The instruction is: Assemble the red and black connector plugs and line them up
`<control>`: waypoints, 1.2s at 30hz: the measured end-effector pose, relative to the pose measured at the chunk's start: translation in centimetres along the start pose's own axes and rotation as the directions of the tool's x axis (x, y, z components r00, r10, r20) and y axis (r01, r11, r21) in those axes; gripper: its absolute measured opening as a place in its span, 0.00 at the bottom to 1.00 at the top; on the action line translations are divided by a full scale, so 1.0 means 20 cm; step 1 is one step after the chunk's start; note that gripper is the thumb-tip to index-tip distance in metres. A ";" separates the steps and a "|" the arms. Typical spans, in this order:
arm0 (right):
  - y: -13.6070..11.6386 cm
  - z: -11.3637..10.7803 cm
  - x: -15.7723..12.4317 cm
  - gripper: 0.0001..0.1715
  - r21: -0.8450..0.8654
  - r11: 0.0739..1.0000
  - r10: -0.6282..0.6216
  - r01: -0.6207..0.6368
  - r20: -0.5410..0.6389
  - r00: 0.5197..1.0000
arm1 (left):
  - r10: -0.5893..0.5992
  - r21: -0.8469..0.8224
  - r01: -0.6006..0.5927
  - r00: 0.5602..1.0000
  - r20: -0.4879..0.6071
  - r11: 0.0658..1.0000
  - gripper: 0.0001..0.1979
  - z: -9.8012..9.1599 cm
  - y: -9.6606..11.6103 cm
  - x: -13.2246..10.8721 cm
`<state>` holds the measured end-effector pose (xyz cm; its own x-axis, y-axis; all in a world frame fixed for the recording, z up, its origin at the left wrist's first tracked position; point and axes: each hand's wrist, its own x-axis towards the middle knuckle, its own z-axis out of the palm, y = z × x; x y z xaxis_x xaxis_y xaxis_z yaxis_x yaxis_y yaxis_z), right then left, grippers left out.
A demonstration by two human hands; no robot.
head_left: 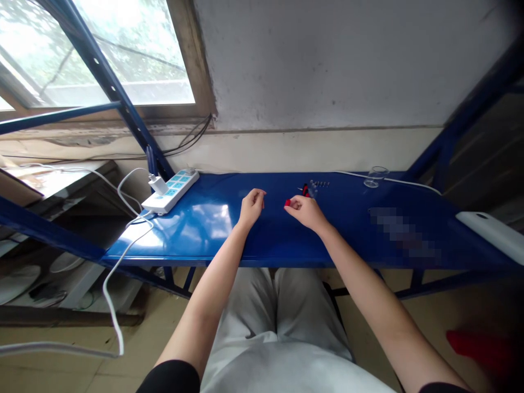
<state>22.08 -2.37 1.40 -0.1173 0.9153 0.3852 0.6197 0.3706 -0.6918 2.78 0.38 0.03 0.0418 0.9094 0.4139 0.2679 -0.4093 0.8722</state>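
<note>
My left hand rests on the blue metal shelf with its fingers curled in; nothing shows in them. My right hand lies a little to its right, fingers pinched on a small red object. Just beyond the right hand lie a red-and-black tool and a short row of small dark screws or bits.
A white power strip with a plugged-in charger and white cables sits at the shelf's left end. A small clear glass stands at the back right. A white device lies at the far right. Blue frame posts rise on both sides.
</note>
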 end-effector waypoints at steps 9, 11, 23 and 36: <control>0.27 -0.20 -0.03 0.12 -0.231 0.957 0.160 -0.177 -0.090 0.983 | 0.042 0.147 -0.050 0.998 0.054 0.988 0.13 0.00 0.00 -0.01; 0.28 -0.19 -0.02 0.11 -0.269 0.945 0.162 -0.184 -0.102 0.981 | 0.031 0.152 -0.038 0.998 0.052 0.988 0.13 0.00 0.00 -0.01; 0.27 -0.14 0.01 0.09 -0.374 0.894 0.224 -0.247 -0.106 0.969 | 0.033 0.162 -0.042 0.998 0.058 0.986 0.14 0.00 -0.01 -0.01; 0.29 -0.20 0.02 0.08 -0.428 0.866 0.279 -0.258 -0.014 0.960 | 0.002 0.180 -0.015 0.997 0.071 0.984 0.14 0.00 0.01 -0.02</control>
<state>28.79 -0.52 -0.10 0.0712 0.9801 0.1854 0.8989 0.0175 -0.4377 2.79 -0.05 0.10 0.1111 0.9114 0.3963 0.4359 -0.4030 0.8047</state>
